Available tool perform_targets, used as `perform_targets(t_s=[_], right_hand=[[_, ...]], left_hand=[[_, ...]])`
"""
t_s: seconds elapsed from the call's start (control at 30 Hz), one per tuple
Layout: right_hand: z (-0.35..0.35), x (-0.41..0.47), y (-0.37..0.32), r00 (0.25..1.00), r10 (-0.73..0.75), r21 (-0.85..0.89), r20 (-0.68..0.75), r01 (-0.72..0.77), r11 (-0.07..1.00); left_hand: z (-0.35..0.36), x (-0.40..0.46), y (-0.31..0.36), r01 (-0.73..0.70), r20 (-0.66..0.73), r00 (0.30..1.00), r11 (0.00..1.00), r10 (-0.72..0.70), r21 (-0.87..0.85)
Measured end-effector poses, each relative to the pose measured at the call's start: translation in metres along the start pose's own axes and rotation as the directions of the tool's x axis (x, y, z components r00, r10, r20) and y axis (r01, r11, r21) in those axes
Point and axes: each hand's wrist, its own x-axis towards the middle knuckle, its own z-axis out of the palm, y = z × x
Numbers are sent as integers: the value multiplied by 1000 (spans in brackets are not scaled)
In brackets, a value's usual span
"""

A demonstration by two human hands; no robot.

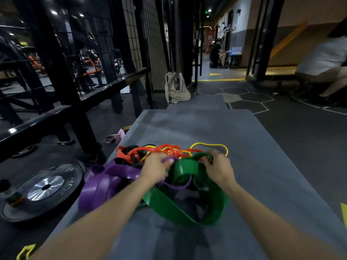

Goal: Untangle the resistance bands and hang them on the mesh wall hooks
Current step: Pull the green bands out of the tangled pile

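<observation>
Left hand: the left hand (156, 167), fingers curled, pinches a purple band (105, 182) atop the tangle.
Right hand: the right hand (218, 167) grips a loop of the wide green band (180, 201), fingers bent round it.
Bands: red band (135, 153) and thin yellow band (210, 145) knotted just behind, all heaped near the grey mat's (253, 151) left edge.
Surroundings: weight plate (44, 190) on the floor left; mesh wall (144, 44) and beige bag (176, 89) beyond.
Arms: both forearms reach forward, converging on the pile.
</observation>
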Motion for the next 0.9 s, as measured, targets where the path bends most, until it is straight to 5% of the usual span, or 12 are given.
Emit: perform_targets(t_s=[0.17,0.37,0.47,0.6,0.77,0.9], right_hand=[[-45,-1,-1,990,59,94,-126,-48,994],[-76,-12,-3,950,216,150,-225,-186,971],[-80,-22,-7,944,304,179,-132,-279,944],[-74,-43,-37,991,123,-49,61,-120,992],[-71,-72,-95,960,-210,395,184,124,910],[-62,-79,-111,908,-285,430,306,135,893]], left_hand=[[-69,14,26,-17,-292,946,880,-140,-475],[-137,1,30,-113,-501,814,766,-293,-632],[-153,-8,19,-85,-499,808,776,-313,-624],[-132,-31,22,-17,-361,900,807,-245,-591],[-116,-42,46,-64,-291,944,777,-157,-626],[-121,-50,84,-151,-253,967,735,-29,-661]])
